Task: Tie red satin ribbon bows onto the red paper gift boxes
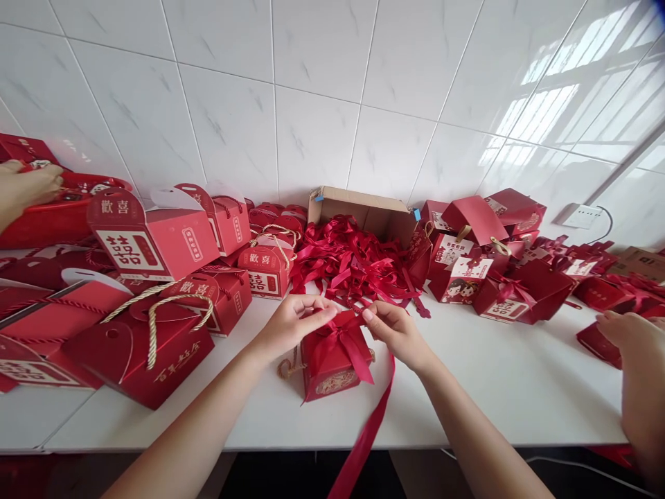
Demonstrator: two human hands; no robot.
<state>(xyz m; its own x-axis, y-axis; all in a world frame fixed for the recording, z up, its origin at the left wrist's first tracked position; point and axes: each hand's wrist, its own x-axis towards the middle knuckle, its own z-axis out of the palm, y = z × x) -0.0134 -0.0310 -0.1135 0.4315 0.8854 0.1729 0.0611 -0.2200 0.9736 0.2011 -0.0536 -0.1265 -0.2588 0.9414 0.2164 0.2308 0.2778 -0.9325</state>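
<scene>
A small red gift box (332,378) stands near the table's front edge, with a red ribbon bow (340,339) on its top. My left hand (296,322) pinches the ribbon at the bow's upper left. At the upper right of the bow, my right hand (392,329) pinches another part of the ribbon. A long red ribbon tail (371,430) runs down past the box and over the table edge. Beside the box on its left lies a gold cord (285,367).
Behind the box, a cardboard carton (358,204) spills a heap of red ribbons (358,260). Red gift boxes (156,235) crowd the left; more boxes (457,270) stand right. Other people's hands reach in at the far left (28,187) and far right (634,346).
</scene>
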